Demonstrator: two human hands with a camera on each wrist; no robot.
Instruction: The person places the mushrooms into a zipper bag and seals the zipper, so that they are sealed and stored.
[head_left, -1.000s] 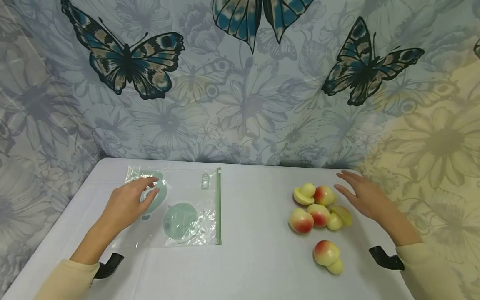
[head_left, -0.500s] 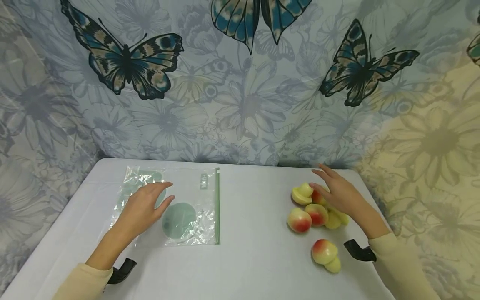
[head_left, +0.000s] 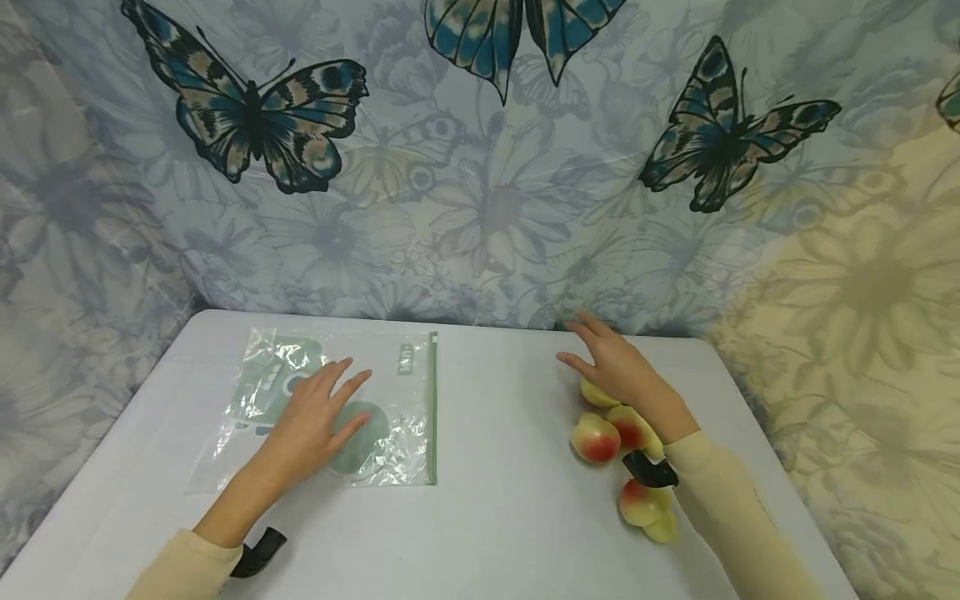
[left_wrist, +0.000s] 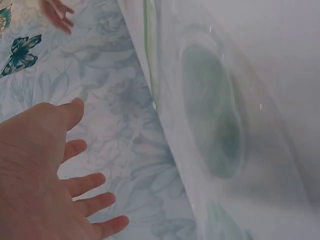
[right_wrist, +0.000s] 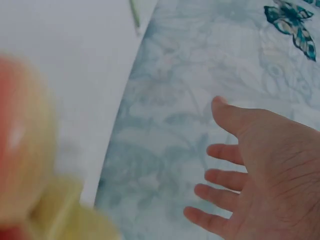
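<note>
Above a clear zip bag (head_left: pixel 397 417) with green prints and a green zip strip, my left hand (head_left: pixel 303 429) hovers with its fingers spread. In the left wrist view that left hand (left_wrist: pixel 40 170) holds nothing. My right hand (head_left: pixel 622 371) is over the far side of a group of red-and-yellow fruits (head_left: pixel 596 439) that look like peaches, and hides part of them. Its fingers are extended and nothing is in them in the right wrist view. Among the fruits lies a yellow piece (head_left: pixel 597 396). Nearer the front, another red-and-yellow fruit (head_left: pixel 637 502) touches a small yellow one (head_left: pixel 663 528).
Bag and fruits lie on a white-covered table (head_left: pixel 495 500), with a bare stretch of cloth between them. A butterfly-and-flower patterned wall covering (head_left: pixel 502 208) rises behind the table and at both sides. A black wrist band part (head_left: pixel 651 471) juts out below the right sleeve.
My right hand has swept leftward, from right of the fruits to over their far side. My left hand has shifted right over the bag, its fingers spreading. Bag and fruits stay put.
</note>
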